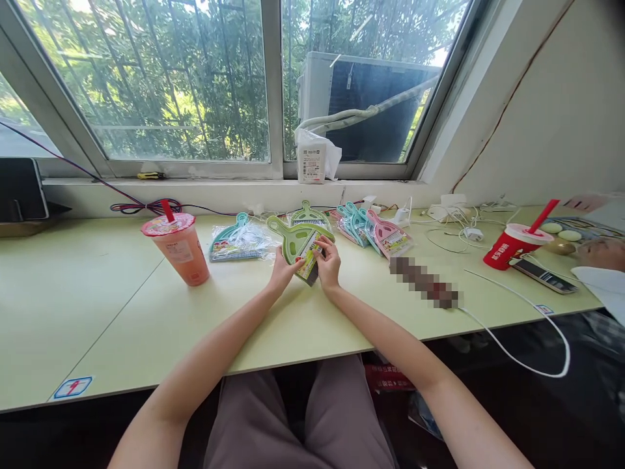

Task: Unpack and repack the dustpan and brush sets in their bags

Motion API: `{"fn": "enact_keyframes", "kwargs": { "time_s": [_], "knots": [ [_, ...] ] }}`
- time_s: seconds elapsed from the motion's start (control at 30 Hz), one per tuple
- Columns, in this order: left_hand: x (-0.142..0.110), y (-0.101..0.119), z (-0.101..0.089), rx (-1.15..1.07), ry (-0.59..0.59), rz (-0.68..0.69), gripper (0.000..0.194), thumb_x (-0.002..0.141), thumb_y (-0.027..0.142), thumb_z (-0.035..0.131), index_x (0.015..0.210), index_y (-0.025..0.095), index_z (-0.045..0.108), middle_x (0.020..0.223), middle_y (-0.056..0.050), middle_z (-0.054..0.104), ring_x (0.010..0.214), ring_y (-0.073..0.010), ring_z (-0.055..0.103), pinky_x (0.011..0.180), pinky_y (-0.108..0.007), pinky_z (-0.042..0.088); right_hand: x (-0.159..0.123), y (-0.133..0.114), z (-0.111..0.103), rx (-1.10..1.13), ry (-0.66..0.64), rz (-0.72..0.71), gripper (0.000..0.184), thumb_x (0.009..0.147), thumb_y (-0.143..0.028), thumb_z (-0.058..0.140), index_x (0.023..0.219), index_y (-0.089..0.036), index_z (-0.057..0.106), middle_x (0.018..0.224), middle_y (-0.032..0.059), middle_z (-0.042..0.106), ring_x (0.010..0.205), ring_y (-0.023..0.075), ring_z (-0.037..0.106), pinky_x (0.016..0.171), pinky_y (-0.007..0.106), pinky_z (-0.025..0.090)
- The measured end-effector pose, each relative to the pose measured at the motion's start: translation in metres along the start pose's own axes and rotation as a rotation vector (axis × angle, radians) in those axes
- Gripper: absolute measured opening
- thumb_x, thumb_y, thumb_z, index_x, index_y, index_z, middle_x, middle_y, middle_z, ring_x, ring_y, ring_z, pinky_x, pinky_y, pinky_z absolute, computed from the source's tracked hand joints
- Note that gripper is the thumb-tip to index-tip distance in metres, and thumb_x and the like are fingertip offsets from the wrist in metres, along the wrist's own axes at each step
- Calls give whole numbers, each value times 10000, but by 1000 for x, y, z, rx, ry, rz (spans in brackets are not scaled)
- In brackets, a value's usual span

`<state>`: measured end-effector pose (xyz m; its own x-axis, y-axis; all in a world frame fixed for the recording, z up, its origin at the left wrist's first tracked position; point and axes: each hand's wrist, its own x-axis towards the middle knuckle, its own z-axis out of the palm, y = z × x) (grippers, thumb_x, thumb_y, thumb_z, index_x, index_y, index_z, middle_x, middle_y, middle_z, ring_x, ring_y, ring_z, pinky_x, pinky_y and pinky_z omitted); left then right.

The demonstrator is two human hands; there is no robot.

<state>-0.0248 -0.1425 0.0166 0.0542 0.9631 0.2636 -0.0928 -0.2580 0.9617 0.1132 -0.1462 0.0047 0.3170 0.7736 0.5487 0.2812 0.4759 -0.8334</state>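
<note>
Dustpans on a green desk beneath windows

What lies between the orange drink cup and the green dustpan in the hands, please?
The head view shows a teal dustpan in a clear plastic bag.

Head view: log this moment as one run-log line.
left hand: holds green dustpan | right hand: on its label card | nearby: bagged teal dustpan, pink dustpan

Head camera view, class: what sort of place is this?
Probably a small office or workroom: a long desk runs under a window, with charger cables and a takeaway cup on it.
</note>
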Motion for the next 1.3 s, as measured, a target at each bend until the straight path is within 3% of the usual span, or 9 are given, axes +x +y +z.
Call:
{"fn": "enact_keyframes", "kwargs": {
  "time_s": [0.27,0.37,0.53,0.83,0.97,1.03,1.1,1.2,1.3],
  "knots": [
    [5,3,-7,-63,57,28,686,582,285,825,1132,195,425,1160,-106,613,1122,-268,599,989,-431,452,3,-7,-8,-270,98,-107,529,830,-302,611,1339,-241,480,1502,126,294,1434,267,247,1165,471,272],
    [8,1,-10,-92,76,31,691,585,294,823,1143,195,427,1179,-112,605,1122,-262,599,981,-425,458,10,5,-8,-89,-3,145,635,816,-400,630,1386,-244,399,1486,141,367,1352,271,406,1048,455,433],
    [11,-1,-13,-25,74,50,664,593,279,810,1125,203,420,1155,-101,606,1090,-256,609,957,-415,468,16,21,-5,393,-325,578,319,840,-445,599,1029,-189,618,1034,108,714,859,222,703,797,388,579],
    [13,-6,-13,75,49,24,707,603,360,832,1158,194,427,1158,-96,606,1103,-246,594,951,-378,468,16,16,-10,544,-241,624,298,632,-216,816,880,-181,654,859,32,749,705,173,706,695,301,598],
    [19,-2,-18,105,26,23,480,931,504,436,1308,213,383,1199,-105,603,1060,-203,619,895,-351,495,20,13,-16,588,-194,549,318,624,-228,811,906,-179,672,905,36,747,747,178,707,732,309,596],
    [24,1,-29,268,88,110,464,992,445,257,1384,210,337,1217,-120,600,1084,-197,607,915,-362,483,23,13,-19,588,-151,536,319,620,-227,808,904,-179,672,897,36,745,751,184,706,747,323,596],
    [26,4,-42,621,91,253,459,977,390,338,1389,190,374,1263,-141,584,1185,-230,548,997,-402,431,27,13,-24,593,-94,537,298,628,-207,795,898,-177,671,884,33,744,751,181,704,753,324,596],
    [26,4,-56,1228,-146,400,343,884,271,533,1211,179,578,1253,-147,605,1246,-288,496,1093,-479,323,35,15,-32,603,-9,565,241,652,-152,753,875,-175,667,845,21,742,717,161,696,725,297,597],
    [22,5,-57,1526,-329,464,296,833,53,459,999,165,676,1046,-135,685,1058,-257,612,1093,-475,325,43,17,-41,570,26,607,208,667,-107,722,853,-175,659,803,10,738,688,152,691,706,286,598]
  ]
}}
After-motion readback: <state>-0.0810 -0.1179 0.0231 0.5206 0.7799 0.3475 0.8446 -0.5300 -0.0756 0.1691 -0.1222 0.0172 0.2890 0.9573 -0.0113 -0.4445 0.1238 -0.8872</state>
